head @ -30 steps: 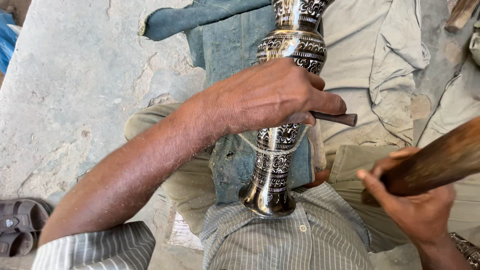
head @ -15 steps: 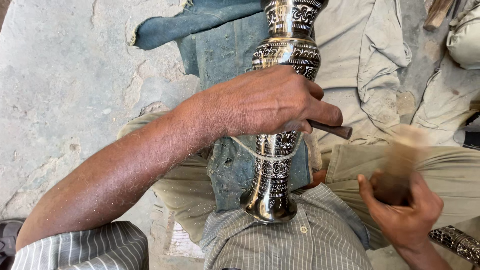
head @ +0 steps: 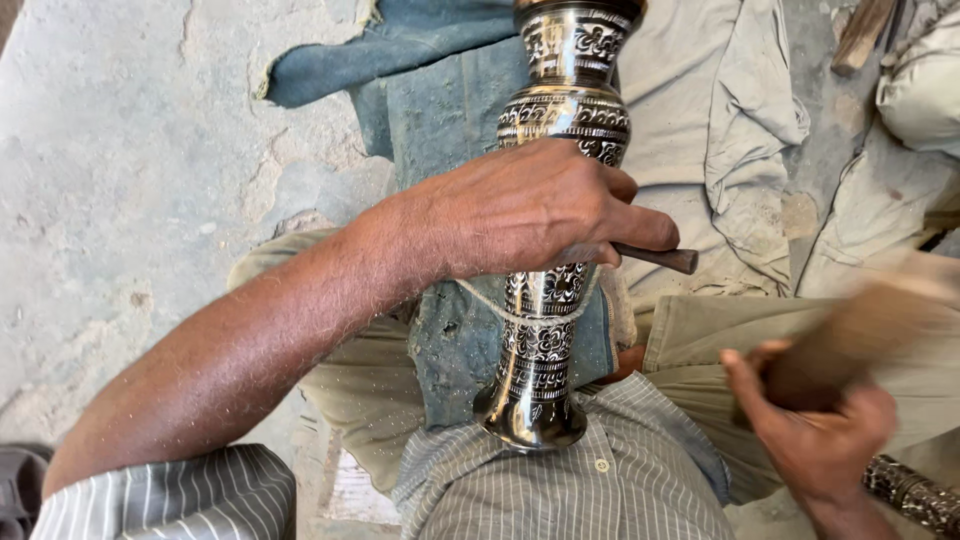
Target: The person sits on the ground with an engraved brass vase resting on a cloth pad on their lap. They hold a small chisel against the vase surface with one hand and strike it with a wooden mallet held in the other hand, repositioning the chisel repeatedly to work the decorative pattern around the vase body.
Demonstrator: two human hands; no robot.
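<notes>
Cracked grey concrete floor [head: 120,200] is showing at the left, with a blue cloth [head: 440,110] and beige fabric [head: 720,120] spreading over the person's lap. An engraved metal vase [head: 545,320] is lying lengthwise on that cloth, its base resting against the striped shirt [head: 600,490]. The left hand [head: 530,210] is lying over the vase's middle, its fingers closing around a thin dark tool [head: 655,257] pointing right. The right hand [head: 820,430], blurred, is gripping a wooden mallet [head: 860,330] near the right edge of the lap.

Engraved metal vase [head: 545,330], lying across lap
</notes>
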